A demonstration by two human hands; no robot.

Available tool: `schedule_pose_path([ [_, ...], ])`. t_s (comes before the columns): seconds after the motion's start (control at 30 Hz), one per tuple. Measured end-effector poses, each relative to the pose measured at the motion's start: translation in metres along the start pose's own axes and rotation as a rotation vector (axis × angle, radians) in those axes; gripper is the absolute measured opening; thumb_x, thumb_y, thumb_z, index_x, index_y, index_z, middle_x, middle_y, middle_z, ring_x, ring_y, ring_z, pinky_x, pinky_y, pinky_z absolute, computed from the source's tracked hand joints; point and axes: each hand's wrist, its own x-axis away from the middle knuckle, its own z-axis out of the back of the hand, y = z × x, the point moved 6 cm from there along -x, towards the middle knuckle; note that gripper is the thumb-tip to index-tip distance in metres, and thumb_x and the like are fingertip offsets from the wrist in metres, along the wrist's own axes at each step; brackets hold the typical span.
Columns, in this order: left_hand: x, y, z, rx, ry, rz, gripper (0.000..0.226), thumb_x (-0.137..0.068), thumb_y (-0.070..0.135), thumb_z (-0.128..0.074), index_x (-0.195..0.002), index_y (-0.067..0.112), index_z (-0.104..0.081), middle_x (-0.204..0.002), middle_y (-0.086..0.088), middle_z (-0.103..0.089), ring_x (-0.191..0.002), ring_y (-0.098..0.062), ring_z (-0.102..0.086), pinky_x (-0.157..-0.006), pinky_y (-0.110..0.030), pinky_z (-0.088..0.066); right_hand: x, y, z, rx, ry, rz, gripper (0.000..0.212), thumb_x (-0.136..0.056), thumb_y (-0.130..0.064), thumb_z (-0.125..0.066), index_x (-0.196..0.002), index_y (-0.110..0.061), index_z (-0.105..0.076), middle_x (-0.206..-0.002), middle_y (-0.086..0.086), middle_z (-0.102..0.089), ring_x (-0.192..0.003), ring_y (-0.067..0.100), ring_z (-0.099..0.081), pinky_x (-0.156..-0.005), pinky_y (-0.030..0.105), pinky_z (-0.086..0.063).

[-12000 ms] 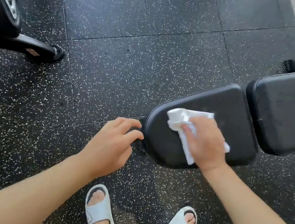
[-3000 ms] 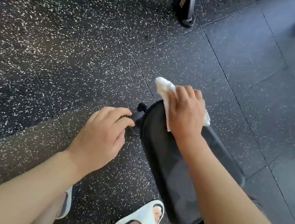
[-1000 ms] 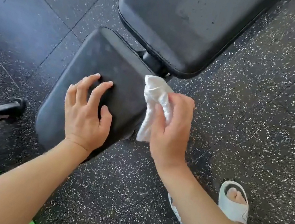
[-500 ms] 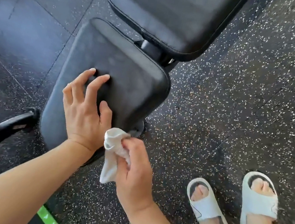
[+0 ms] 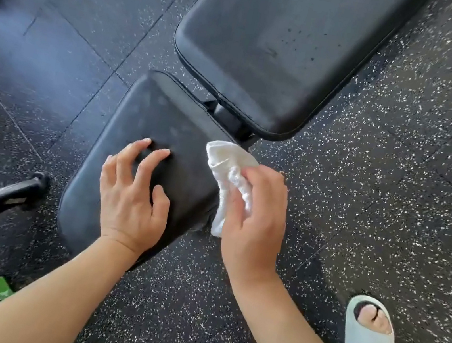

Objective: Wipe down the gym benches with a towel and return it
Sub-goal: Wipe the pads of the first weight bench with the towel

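The left hand [image 5: 131, 200] rests palm-down on the black seat pad [image 5: 154, 129] of the gym bench, fingers spread wide and holding nothing; the fingertips [image 5: 146, 142] press into the padding near the pad's middle. The right hand [image 5: 255, 221] is closed around a crumpled white towel [image 5: 229, 169], thumb across the cloth, at the right-hand edge of the seat pad. The upper bunch of the towel projects beyond the fingers toward the gap between the two pads; its lower end hangs beside the pad's side edge, just left of the right palm. Whether the towel touches the pad edge cannot be told.

Beyond both hands, the larger black back pad [image 5: 284, 46] sits apart from the seat pad, joined by a black bracket [image 5: 228, 115] visible just ahead of the towel. Dark specks mark the back pad's surface.

The floor [image 5: 381, 182] is black rubber tile with white flecks. To the right of the right forearm, a foot in a white slide sandal [image 5: 367, 338] stands on the floor. To the left of the left hand lies a black frame foot [image 5: 12, 192].
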Motion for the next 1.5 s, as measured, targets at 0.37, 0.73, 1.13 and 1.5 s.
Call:
schedule_pose_path([
  [0.37, -0.001, 0.002, 0.003, -0.011, -0.023, 0.042, 0.057, -0.087, 0.024, -0.045, -0.143, 0.019, -0.054, -0.154, -0.011, -0.042, -0.131, -0.041, -0.042, -0.124, -0.059, -0.023, -0.014, -0.010, 0.015, 0.032, -0.441, 0.212, 0.025, -0.094, -0.006, -0.074, -0.118, -0.009, -0.070, -0.121, 0.000, -0.061, -0.106, 0.021, -0.058, -0.093, 0.036, -0.051],
  [0.73, -0.002, -0.001, 0.003, 0.027, -0.046, 0.027, 0.058, -0.085, 0.026, -0.052, -0.142, 0.021, -0.060, -0.154, -0.011, -0.046, -0.140, -0.042, -0.047, -0.124, -0.063, -0.023, -0.165, -0.068, -0.034, 0.285, -0.461, 0.473, 0.026, -0.090, -0.008, -0.071, -0.116, -0.009, -0.071, -0.112, 0.007, -0.061, -0.101, 0.029, -0.056, -0.093, 0.031, -0.047],
  [1.13, 0.001, -0.006, -0.001, 0.056, -0.024, 0.012, 0.063, -0.082, 0.029, -0.055, -0.145, 0.031, -0.058, -0.158, -0.005, -0.048, -0.144, -0.036, -0.043, -0.126, -0.061, -0.021, -0.225, -0.085, -0.132, 0.564, -0.615, 0.875, 0.018, -0.089, -0.014, -0.064, -0.102, -0.004, -0.068, -0.097, 0.013, -0.061, -0.084, 0.034, -0.051, -0.081, 0.044, -0.047],
  [1.5, 0.001, -0.004, 0.002, 0.075, -0.041, 0.021, 0.060, -0.084, 0.029, -0.056, -0.145, 0.030, -0.061, -0.158, -0.005, -0.049, -0.144, -0.037, -0.046, -0.124, -0.063, -0.024, -0.227, -0.094, -0.149, 0.657, -0.615, 0.759, 0.029, -0.090, -0.028, -0.060, -0.104, -0.004, -0.068, -0.103, 0.015, -0.062, -0.088, 0.037, -0.053, -0.085, 0.045, -0.044],
])
